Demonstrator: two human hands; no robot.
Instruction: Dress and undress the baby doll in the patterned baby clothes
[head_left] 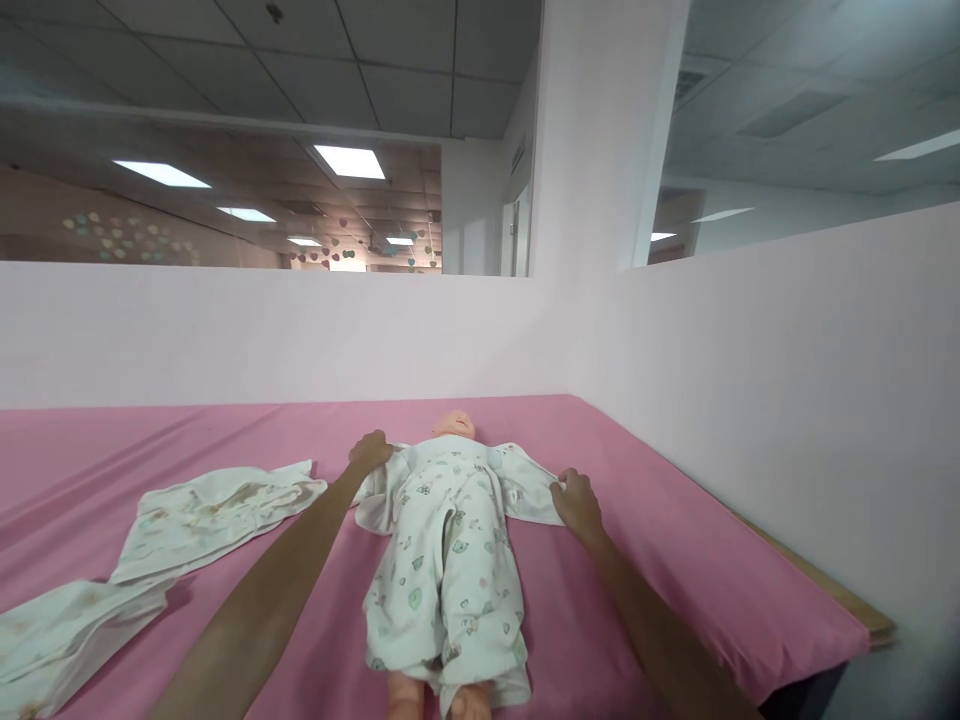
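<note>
A baby doll [455,424] lies on its back, head toward the wall, dressed in a white top and white printed trousers [465,560]. Its feet [471,703] stick out of the trouser legs at the near end. My left hand [371,450] is closed on the left sleeve [379,500], near the doll's shoulder; its fingertips are partly hidden. At the other side, my right hand [577,502] pinches the outer end of the right sleeve [531,485], which is stretched out sideways over the bed. No doll's hand shows at either sleeve.
The doll lies on a bed with a pink sheet [615,590]. To the left are a crumpled white printed garment [217,515] and another white cloth [71,635]. White walls [300,335] with windows border the back and right. A wooden edge [832,590] shows at the right.
</note>
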